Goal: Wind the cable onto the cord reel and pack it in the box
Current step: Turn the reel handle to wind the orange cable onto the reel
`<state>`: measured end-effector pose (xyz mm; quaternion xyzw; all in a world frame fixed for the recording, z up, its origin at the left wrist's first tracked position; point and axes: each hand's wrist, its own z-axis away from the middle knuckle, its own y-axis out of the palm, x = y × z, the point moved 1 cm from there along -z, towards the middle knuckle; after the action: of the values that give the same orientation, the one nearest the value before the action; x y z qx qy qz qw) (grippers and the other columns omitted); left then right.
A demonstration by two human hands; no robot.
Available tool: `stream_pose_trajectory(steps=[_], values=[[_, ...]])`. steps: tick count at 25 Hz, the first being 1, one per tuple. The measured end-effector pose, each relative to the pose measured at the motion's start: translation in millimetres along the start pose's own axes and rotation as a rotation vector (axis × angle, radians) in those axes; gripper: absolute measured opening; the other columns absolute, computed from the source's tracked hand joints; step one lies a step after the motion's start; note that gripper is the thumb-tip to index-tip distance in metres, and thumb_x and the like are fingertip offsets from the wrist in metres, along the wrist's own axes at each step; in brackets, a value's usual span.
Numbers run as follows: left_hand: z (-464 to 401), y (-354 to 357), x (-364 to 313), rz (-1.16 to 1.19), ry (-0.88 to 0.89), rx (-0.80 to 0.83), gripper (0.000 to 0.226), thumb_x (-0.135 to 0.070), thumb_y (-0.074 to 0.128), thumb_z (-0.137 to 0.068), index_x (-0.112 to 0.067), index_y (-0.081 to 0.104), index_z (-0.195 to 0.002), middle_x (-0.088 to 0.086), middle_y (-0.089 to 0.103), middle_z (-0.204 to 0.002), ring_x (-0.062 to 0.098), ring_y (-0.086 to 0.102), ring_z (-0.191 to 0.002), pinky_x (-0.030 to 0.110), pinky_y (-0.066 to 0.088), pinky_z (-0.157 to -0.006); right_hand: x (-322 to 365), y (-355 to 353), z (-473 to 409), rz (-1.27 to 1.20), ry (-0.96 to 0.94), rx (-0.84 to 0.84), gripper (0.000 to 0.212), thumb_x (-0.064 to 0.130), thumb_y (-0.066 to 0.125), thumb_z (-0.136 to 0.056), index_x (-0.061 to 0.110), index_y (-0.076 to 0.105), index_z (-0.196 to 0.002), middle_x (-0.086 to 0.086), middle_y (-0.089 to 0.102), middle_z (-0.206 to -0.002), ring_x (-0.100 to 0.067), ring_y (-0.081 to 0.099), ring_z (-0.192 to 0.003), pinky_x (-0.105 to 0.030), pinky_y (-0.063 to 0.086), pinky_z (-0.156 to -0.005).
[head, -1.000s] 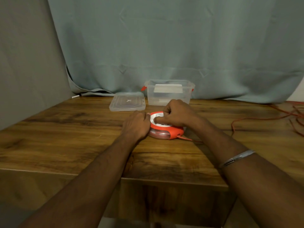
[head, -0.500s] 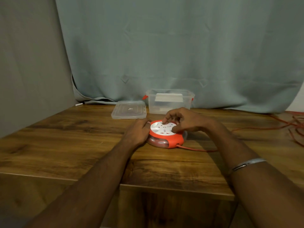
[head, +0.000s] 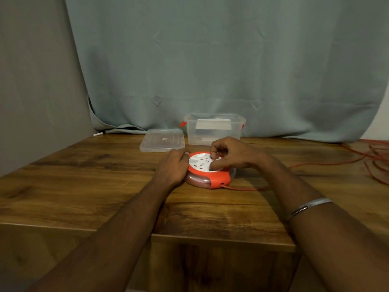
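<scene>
Near centre of the frame, the cord reel (head: pixel 207 172) lies flat on the wooden surface (head: pixel 84 186). Left hand (head: pixel 172 168) is cupped against its left edge, gripping it. Right hand (head: pixel 230 153) rests curled on the white top, fingertips pinched there; what they grasp cannot be determined. The red cable (head: pixel 315 164) runs right. Behind stand the open clear box (head: pixel 213 129) and its lid (head: pixel 162 140).

A wooden table (head: pixel 88 186) with dark grain is seen in dim, warm light. Behind the table a pale blue-grey curtain (head: pixel 221 66) is hung, with folds reaching the tabletop. Left of the table a plain grey wall (head: pixel 35 81) is seen.
</scene>
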<state>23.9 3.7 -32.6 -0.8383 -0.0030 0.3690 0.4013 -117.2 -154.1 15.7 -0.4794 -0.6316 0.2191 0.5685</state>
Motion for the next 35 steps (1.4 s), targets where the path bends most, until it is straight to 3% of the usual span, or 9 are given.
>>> stream_pose_trajectory(steps=[4, 10, 14, 19, 24, 27, 30, 33, 35], values=[[-3, -1, 0, 0.139, 0.015, 0.010, 0.040, -0.031, 0.043, -0.103, -0.019, 0.058, -0.138, 0.006, 0.060, -0.140, 0.021, 0.058, -0.119, 0.039, 0.050, -0.100, 6, 3, -1, 0.006, -0.028, -0.057, 0.032, 0.041, 0.088, -0.078, 0.016, 0.068, -0.074, 0.001, 0.067, -0.065, -0.004, 0.059, -0.058, -0.021, 0.046, -0.055], [-7, -2, 4, 0.269, -0.090, -0.100, 0.037, -0.019, 0.048, -0.102, -0.015, 0.060, -0.136, 0.008, 0.060, -0.140, 0.022, 0.058, -0.123, 0.039, 0.052, -0.102, 11, -7, -3, 0.118, -0.031, 0.131, 0.025, 0.034, 0.087, -0.079, 0.020, 0.075, -0.096, 0.003, 0.074, -0.093, 0.001, 0.062, -0.074, -0.013, 0.044, -0.061], [-16, -2, 6, 0.296, -0.138, -0.194, 0.032, -0.020, 0.052, -0.101, -0.014, 0.066, -0.129, 0.008, 0.066, -0.130, 0.022, 0.063, -0.115, 0.042, 0.056, -0.096, 21, -10, -27, 0.254, -0.028, 0.183, 0.023, 0.034, 0.087, -0.076, 0.023, 0.068, -0.076, 0.007, 0.071, -0.083, -0.007, 0.065, -0.084, -0.023, 0.047, -0.063], [-23, 2, 6, 0.320, -0.120, -0.200, 0.035, -0.033, 0.057, -0.099, -0.015, 0.067, -0.128, 0.005, 0.069, -0.126, 0.017, 0.064, -0.108, 0.032, 0.057, -0.089, 10, -1, -35, 0.240, 0.013, 0.095, 0.037, 0.041, 0.081, -0.076, 0.021, 0.057, -0.057, 0.008, 0.058, -0.055, -0.014, 0.062, -0.065, -0.035, 0.046, -0.063], [-24, 2, 8, 0.366, -0.053, -0.158, 0.034, -0.028, 0.053, -0.100, -0.015, 0.068, -0.128, 0.004, 0.069, -0.128, 0.008, 0.059, -0.099, 0.014, 0.046, -0.074, 12, 16, -29, 0.310, -0.005, -0.127, 0.050, 0.057, 0.073, -0.075, 0.019, 0.052, -0.049, 0.005, 0.046, -0.043, -0.010, 0.043, -0.044, -0.033, 0.035, -0.052], [-23, 2, 7, 0.360, -0.056, -0.139, 0.035, -0.026, 0.050, -0.102, -0.015, 0.066, -0.131, 0.005, 0.067, -0.130, 0.008, 0.059, -0.098, 0.015, 0.047, -0.075, 19, 18, -27, 0.281, -0.008, -0.200, 0.043, 0.049, 0.076, -0.078, 0.012, 0.067, -0.058, -0.001, 0.062, -0.054, -0.017, 0.060, -0.054, -0.034, 0.041, -0.054], [-23, 1, 8, 0.359, -0.068, -0.129, 0.035, -0.023, 0.048, -0.103, -0.014, 0.065, -0.132, 0.006, 0.066, -0.132, 0.008, 0.057, -0.098, 0.016, 0.047, -0.073, 14, 6, -20, 0.178, -0.069, -0.198, 0.010, 0.025, 0.080, -0.075, 0.025, 0.073, -0.083, 0.011, 0.072, -0.079, -0.005, 0.066, -0.074, -0.031, 0.055, -0.063], [-24, 2, 11, 0.352, -0.093, -0.108, 0.034, -0.024, 0.047, -0.103, -0.017, 0.064, -0.133, 0.005, 0.065, -0.133, 0.004, 0.057, -0.091, 0.014, 0.047, -0.068, -2, -4, -14, 0.093, -0.042, -0.027, 0.039, 0.011, 0.078, -0.077, 0.029, 0.072, -0.111, 0.018, 0.066, -0.114, 0.011, 0.059, -0.094, -0.010, 0.047, -0.070], [-25, 3, 10, 0.343, -0.103, -0.086, 0.035, -0.026, 0.048, -0.103, -0.019, 0.062, -0.134, 0.005, 0.064, -0.134, 0.005, 0.058, -0.095, 0.014, 0.048, -0.069, -8, -7, -13, 0.048, -0.022, 0.031, 0.043, 0.011, 0.078, -0.081, 0.029, 0.071, -0.119, 0.019, 0.065, -0.119, 0.008, 0.057, -0.105, -0.014, 0.049, -0.081]])
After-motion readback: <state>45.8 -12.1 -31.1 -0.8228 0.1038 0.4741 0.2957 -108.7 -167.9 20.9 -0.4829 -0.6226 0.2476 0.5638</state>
